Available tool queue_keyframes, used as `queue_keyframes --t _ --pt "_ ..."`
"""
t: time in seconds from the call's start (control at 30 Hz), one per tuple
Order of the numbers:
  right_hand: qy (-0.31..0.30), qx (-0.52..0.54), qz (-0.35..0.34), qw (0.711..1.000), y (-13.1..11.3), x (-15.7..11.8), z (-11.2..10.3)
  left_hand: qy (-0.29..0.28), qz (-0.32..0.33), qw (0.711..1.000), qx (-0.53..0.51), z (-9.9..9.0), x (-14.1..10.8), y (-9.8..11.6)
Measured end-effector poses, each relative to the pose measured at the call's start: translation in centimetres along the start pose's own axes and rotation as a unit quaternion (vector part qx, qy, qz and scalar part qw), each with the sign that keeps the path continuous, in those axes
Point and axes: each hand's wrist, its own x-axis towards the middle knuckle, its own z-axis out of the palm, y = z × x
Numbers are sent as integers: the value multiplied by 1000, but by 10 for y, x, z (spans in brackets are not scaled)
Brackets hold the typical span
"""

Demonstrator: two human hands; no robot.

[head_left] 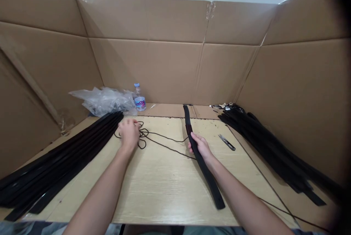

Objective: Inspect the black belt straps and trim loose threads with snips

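My right hand [201, 146] is closed round a long flat black strip [204, 167], gripping it near the middle. The strip lies lengthwise, its far end close to the back edge of the table. At the left, my left hand [129, 131] has its fingers curled down over a loose tangle of thin black cord [144, 132], and loops show on both sides of it. Two lengths of the cord run from the tangle across to the strip by my right hand. The fingertips of my left hand are partly hidden.
Bundles of black strips lie at the left [68, 154] and the right [271, 150]. Thread snips [227, 142] rest right of my right hand. A clear plastic bag [106, 101] and a water bottle [139, 97] stand at the back. Cardboard walls [172, 59] enclose the table [159, 187].
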Motion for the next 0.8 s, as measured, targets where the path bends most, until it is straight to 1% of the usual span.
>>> queue_keyframes --t 0.03,0.07,0.13,0.17,0.2,0.23,0.3,0.33,0.4,0.47,0.53,0.57,0.6,0.63,0.67,0.7,0.73,0.8 --pt "-2 0 -1 1000 0 0 0 -35 42 998 -19 7 -10 11" --pt "-4 0 -2 1000 0 0 0 -84 98 991 -43 16 -22 23" --pt "-8 0 -3 1000 0 0 0 -189 204 956 -89 33 -48 49" --pt "-11 0 -3 1000 0 0 0 -224 237 939 -105 42 -61 60" --pt "-13 0 -3 1000 0 0 0 -253 264 923 -122 48 -71 70" --pt "-15 -1 -3 1000 0 0 0 -272 276 911 -143 54 -78 77" --pt "-16 -2 -2 1000 -1 0 0 -277 275 908 -153 60 -81 81" --pt "-14 -2 -1 1000 -1 -1 0 -268 263 915 -151 61 -76 77" --pt "-8 1 4 1000 -2 -2 0 -230 213 940 -137 56 -56 60" --pt "-5 5 9 1000 -2 -2 0 -159 124 973 -110 43 -30 33" --pt "-5 7 9 1000 -1 -3 0 -67 8 995 -76 23 -4 0" --pt "-6 7 7 1000 -1 -3 0 -18 -53 996 -62 13 6 -15" --pt "-7 6 3 1000 -1 -3 0 31 -107 992 -53 2 13 -29" --pt "-8 5 0 1000 -1 -3 0 72 -147 985 -50 -7 18 -40" --pt "-9 4 -2 1000 -1 -2 0 96 -171 979 -57 -14 21 -48" --pt "-10 2 -4 1000 -1 -2 0 104 -185 975 -71 -19 22 -52" --pt "-10 1 -5 1000 -1 -2 0 102 -188 973 -91 -21 21 -51" --pt "-10 0 -4 1000 0 -2 1 71 -163 974 -143 -14 14 -37"
